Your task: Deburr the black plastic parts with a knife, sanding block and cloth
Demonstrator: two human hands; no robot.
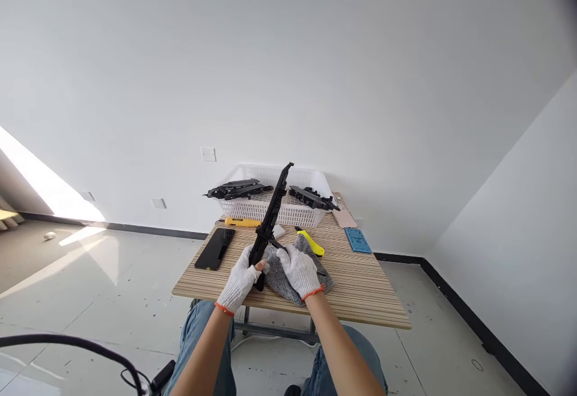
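Note:
Both my hands wear white knit gloves. My left hand (pixel 240 282) is wrapped round the lower end of a long black plastic part (pixel 271 213), which stands tilted up and away over the wooden table (pixel 360 291). My right hand (pixel 299 270) rests closed on a grey cloth (pixel 282 279) beside the part's base, its fingers touching the part. Whether it grips the cloth or the part is unclear.
A white mesh basket (pixel 270 208) with several black plastic parts stands at the table's far edge. A black phone (pixel 215 248) lies left, a yellow knife (pixel 242 222) and a yellow tool (pixel 311 242) nearby, a blue card (pixel 357 240) right. White walls surround.

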